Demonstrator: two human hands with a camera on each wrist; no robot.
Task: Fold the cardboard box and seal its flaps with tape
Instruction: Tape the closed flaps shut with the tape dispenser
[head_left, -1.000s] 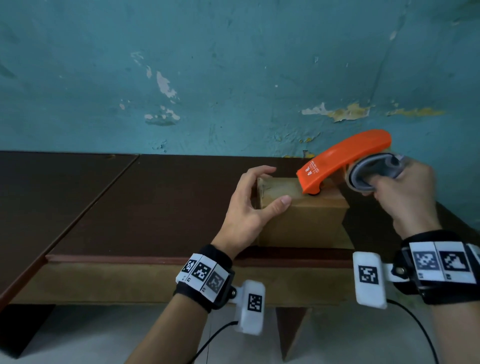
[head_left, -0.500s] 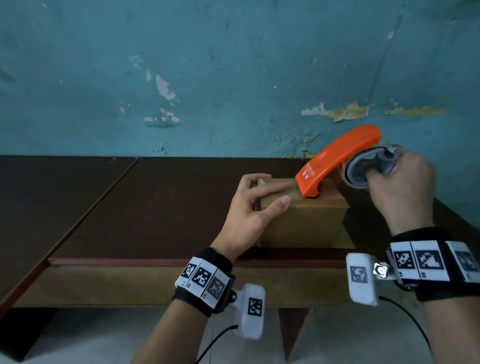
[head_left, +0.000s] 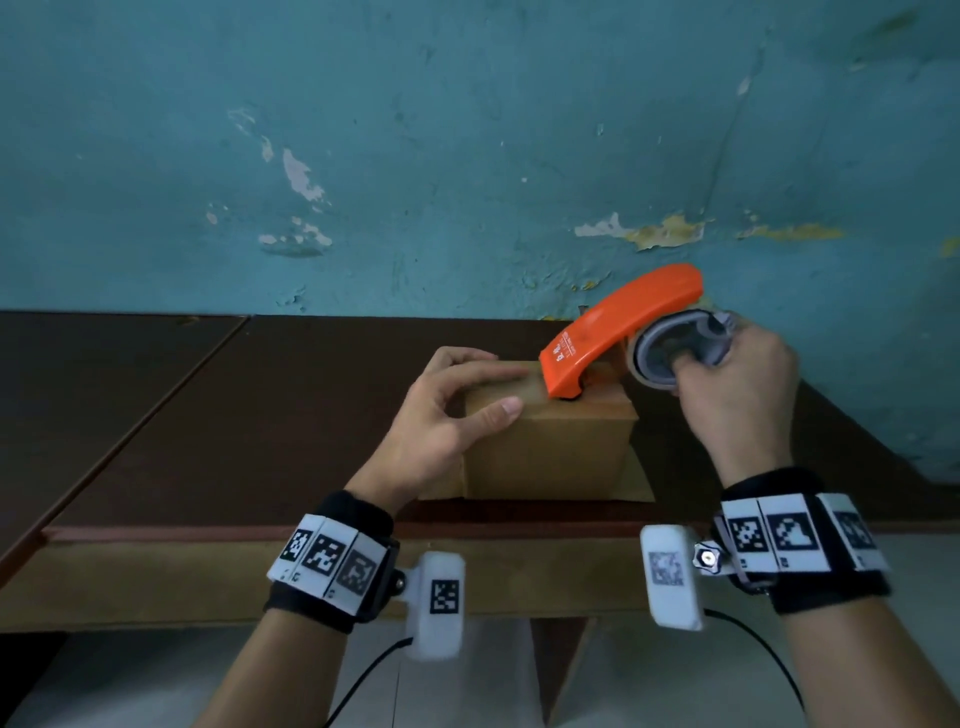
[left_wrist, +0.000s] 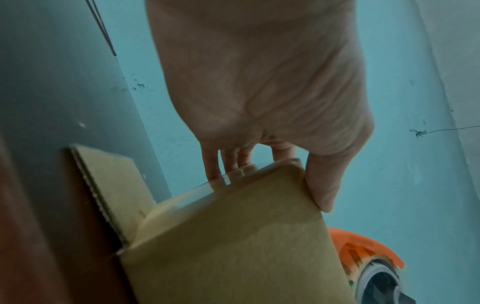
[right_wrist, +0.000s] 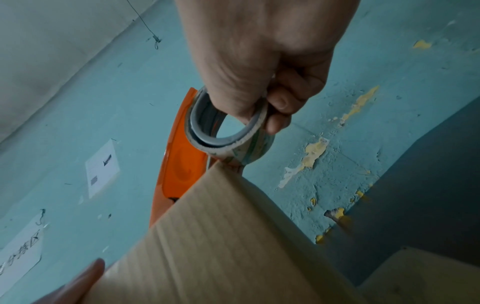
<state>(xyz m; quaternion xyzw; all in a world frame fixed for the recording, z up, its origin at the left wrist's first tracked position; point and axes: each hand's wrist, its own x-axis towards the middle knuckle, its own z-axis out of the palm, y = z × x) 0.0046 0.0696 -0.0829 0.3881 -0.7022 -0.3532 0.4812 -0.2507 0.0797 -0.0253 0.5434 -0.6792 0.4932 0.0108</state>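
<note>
A small brown cardboard box (head_left: 550, 447) stands near the front edge of the dark brown table (head_left: 291, 415), its lower flaps splayed out on the tabletop. My left hand (head_left: 457, 410) grips the box's top left corner, fingers over the top and thumb on the near face (left_wrist: 322, 185). My right hand (head_left: 727, 384) holds an orange tape dispenser (head_left: 613, 332) by its tape roll (right_wrist: 228, 131), fingers hooked through the core. The dispenser's nose presses on the box top, right of centre. Clear tape (left_wrist: 223, 176) runs over the top's left edge.
A teal wall (head_left: 467, 156) with peeling paint rises right behind the table. A seam splits the tabletop at the left (head_left: 156, 405). Paper notices (right_wrist: 102, 166) hang on the wall. The table's front rail (head_left: 156, 577) lies just below my wrists.
The right hand has drawn the dispenser slightly left and nearer along the box top. My left index finger now lies stretched across the top toward the dispenser's nose.
</note>
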